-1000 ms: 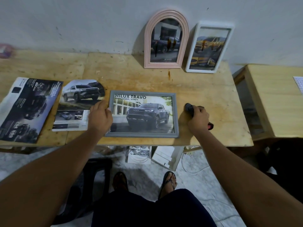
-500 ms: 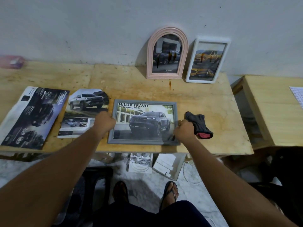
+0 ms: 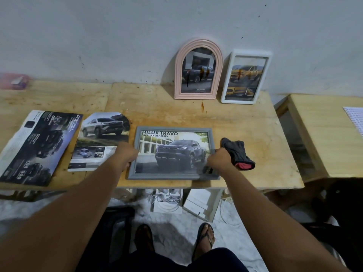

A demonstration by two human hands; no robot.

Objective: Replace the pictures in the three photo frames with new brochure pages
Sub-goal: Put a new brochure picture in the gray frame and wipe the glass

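A grey photo frame (image 3: 172,174) lies flat near the table's front edge, showing a dark pickup truck page. My left hand (image 3: 126,154) grips its left edge and my right hand (image 3: 218,159) grips its right edge. A pink arched frame (image 3: 198,69) and a white frame (image 3: 246,76) lean upright against the wall at the back, each with a truck picture. Left of the grey frame lie a cut brochure page (image 3: 102,140) with a silver truck and a dark brochure (image 3: 37,146).
A dark cloth with a red edge (image 3: 238,154) lies just right of my right hand. The wooden table (image 3: 255,134) ends at the right, where a second wooden table (image 3: 324,134) stands. Boxes and cables sit on the floor underneath.
My right hand let go of the dark cloth, which now lies on the table, and moved left to grasp the grey frame's right edge. My left hand stays at the frame's left edge.
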